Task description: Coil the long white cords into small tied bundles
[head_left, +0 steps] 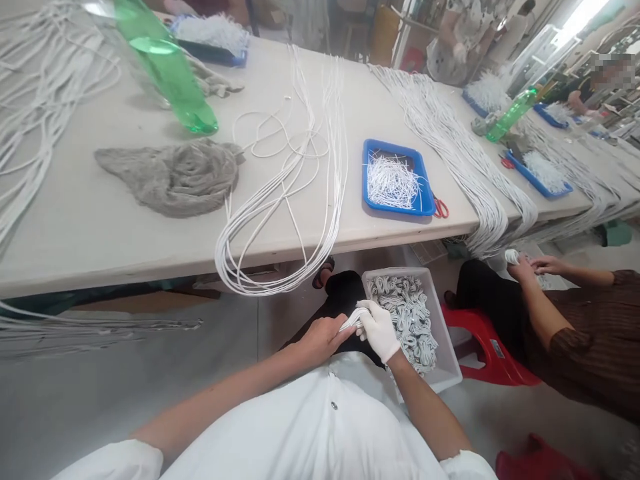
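Note:
Above my lap, a small coiled bundle of white cord [354, 319] is held between both hands. My bare left hand [323, 339] is closed on its left end, fingers pointing up and right. My right hand [379, 331], in a white glove, grips the other end. Just beyond my right hand stands a white bin [453, 353] holding many coiled cord bundles [411, 320]. On the table ahead, loose white cords [280, 267] lie in long loops that hang over the front edge.
A blue tray [367, 177] of short white pieces sits on the table [165, 247], red-handled scissors [441, 208] beside it. A grey cloth [180, 177] and green bottle [175, 87] are at left. A co-worker on a red stool [490, 347] sits at right, holding cord.

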Available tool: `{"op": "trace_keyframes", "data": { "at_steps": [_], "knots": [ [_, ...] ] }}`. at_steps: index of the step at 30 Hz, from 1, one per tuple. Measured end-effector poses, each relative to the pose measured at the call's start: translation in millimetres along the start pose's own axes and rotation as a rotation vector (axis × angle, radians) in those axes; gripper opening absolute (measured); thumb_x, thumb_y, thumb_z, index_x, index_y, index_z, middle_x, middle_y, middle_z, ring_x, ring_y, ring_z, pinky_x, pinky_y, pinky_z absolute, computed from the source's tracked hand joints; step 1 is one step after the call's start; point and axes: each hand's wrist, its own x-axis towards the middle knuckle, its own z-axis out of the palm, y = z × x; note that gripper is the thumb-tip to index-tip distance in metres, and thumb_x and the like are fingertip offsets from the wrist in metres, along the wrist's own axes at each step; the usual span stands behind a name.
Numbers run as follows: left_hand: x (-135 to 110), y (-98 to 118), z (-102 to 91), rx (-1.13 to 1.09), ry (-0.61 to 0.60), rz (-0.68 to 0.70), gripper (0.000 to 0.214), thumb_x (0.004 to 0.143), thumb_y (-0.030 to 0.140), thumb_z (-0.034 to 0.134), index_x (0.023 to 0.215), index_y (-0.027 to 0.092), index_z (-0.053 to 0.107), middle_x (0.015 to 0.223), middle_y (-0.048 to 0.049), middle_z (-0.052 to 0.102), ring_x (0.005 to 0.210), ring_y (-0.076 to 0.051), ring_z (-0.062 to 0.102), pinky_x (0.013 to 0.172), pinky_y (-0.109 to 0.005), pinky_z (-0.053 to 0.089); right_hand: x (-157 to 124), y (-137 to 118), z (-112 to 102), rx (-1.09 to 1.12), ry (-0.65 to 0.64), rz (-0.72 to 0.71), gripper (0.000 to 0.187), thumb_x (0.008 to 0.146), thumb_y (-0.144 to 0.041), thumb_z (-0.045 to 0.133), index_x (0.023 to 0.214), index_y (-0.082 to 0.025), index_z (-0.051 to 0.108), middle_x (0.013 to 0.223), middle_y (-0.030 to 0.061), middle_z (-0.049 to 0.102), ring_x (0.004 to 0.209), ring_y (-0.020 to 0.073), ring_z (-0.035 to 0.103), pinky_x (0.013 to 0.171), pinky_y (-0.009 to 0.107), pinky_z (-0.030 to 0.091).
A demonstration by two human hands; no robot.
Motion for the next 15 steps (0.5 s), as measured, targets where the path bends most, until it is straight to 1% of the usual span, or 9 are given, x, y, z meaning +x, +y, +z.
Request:
{"op": "trace_keyframes", "data": {
  "at_steps": [2,5,6,7,9,11,12,13,15],
  "knots": [
    [-2.5,-4.1,-1.1,-0.131,-0.018,0.003,0.045,0.093,0.056,0.030,0.077,0.019,0.050,0.059,0.0032,0.050,0.052,-0.012,0.044,0.053,-0.025,0.027,-2.5,8.8,4.5,0.196,0.001,0.090,0.034,0.073,-0.025,0.051,0.103,-0.012,0.058,0.066,0.0006,0.064,0.045,0.0104,0.057,0.037,0.019,0.046],
    [-5.8,-10.5,3.2,-0.276,-0.068,0.005,0.045,0.091,0.055,0.035,0.073,0.018,0.052,0.057,0.0036,0.050,0.054,-0.011,0.043,0.054,-0.024,0.029,-8.3,25.5,6.1,0.457,-0.059,0.208,0.043,0.068,-0.025,0.061,0.108,-0.011,0.056,0.075,0.0050,0.068,0.050,0.0123,0.062,0.044,0.023,0.053],
    [-6.5,-13.2,6.5,-0.313,-0.089,-0.001,0.045,0.090,0.055,0.038,0.074,0.017,0.055,0.059,0.0031,0.052,0.055,-0.012,0.045,0.055,-0.024,0.031,-10.8,32.8,5.0,0.513,-0.067,0.234,0.045,0.066,-0.025,0.064,0.108,-0.010,0.056,0.077,0.0062,0.069,0.052,0.0138,0.063,0.045,0.025,0.054],
    [-7.1,-16.2,10.4,-0.350,-0.103,-0.017,0.043,0.089,0.055,0.041,0.080,0.017,0.058,0.064,0.0020,0.055,0.059,-0.012,0.047,0.057,-0.024,0.033,-13.6,41.0,2.9,0.547,-0.052,0.252,0.046,0.065,-0.025,0.066,0.108,-0.010,0.057,0.077,0.0067,0.069,0.053,0.0154,0.064,0.045,0.026,0.054],
    [-7.7,-23.5,18.5,-0.422,-0.084,-0.088,0.043,0.085,0.055,0.049,0.102,0.017,0.061,0.085,-0.0019,0.063,0.068,-0.014,0.053,0.062,-0.025,0.037,-19.3,60.1,-4.9,0.568,0.046,0.262,0.046,0.064,-0.024,0.068,0.107,-0.010,0.058,0.074,0.0064,0.068,0.053,0.0173,0.064,0.044,0.028,0.054],
    [-7.9,-31.9,24.2,-0.501,-0.028,-0.187,0.054,0.081,0.054,0.054,0.122,0.018,0.053,0.108,-0.0075,0.061,0.079,-0.017,0.056,0.067,-0.027,0.041,-24.5,81.4,-18.0,0.560,0.194,0.254,0.044,0.064,-0.025,0.067,0.105,-0.011,0.058,0.075,0.0053,0.068,0.054,0.0171,0.064,0.046,0.028,0.054],
    [-7.9,-35.8,25.5,-0.547,-0.008,-0.234,0.058,0.081,0.054,0.055,0.125,0.018,0.050,0.114,-0.0096,0.059,0.083,-0.018,0.057,0.068,-0.027,0.042,-26.8,92.1,-26.5,0.555,0.266,0.249,0.042,0.065,-0.026,0.066,0.104,-0.012,0.058,0.077,0.0047,0.068,0.056,0.0165,0.065,0.049,0.028,0.055],
    [-8.1,-39.3,25.8,-0.598,-0.008,-0.274,0.057,0.080,0.055,0.055,0.124,0.018,0.050,0.114,-0.0106,0.059,0.085,-0.018,0.058,0.067,-0.027,0.043,-28.8,102.4,-36.1,0.548,0.335,0.244,0.039,0.066,-0.027,0.065,0.102,-0.014,0.059,0.078,0.0041,0.068,0.059,0.0162,0.065,0.052,0.028,0.056],
    [-8.6,-43.9,24.2,-0.710,-0.041,-0.322,0.052,0.081,0.057,0.053,0.114,0.017,0.054,0.106,-0.0099,0.061,0.082,-0.018,0.060,0.061,-0.026,0.043,-31.6,119.7,-57.3,0.513,0.460,0.234,0.031,0.070,-0.029,0.062,0.097,-0.015,0.060,0.078,0.0037,0.067,0.064,0.0170,0.066,0.058,0.029,0.057]
  ]
}}
